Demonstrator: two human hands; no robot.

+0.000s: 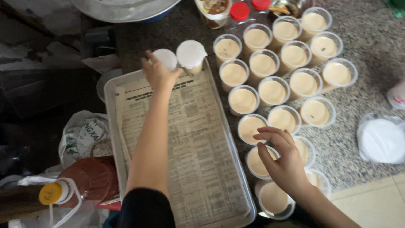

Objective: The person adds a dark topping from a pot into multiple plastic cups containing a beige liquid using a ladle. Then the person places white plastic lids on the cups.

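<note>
My left hand reaches to the far end of a metal tray lined with newspaper and rests on a lidded plastic cup. A second lidded cup stands right beside it in the tray's far corner. My right hand hovers over the near cups to the right of the tray, its fingers curled over the rim of an open cup of cream-coloured pudding. Several more open cups of the same pudding stand in rows on the speckled counter.
A bag of white lids lies at the right. Red-capped containers and a jar stand at the far edge, next to a large metal bowl. At the left sit plastic bags and a yellow-capped bottle.
</note>
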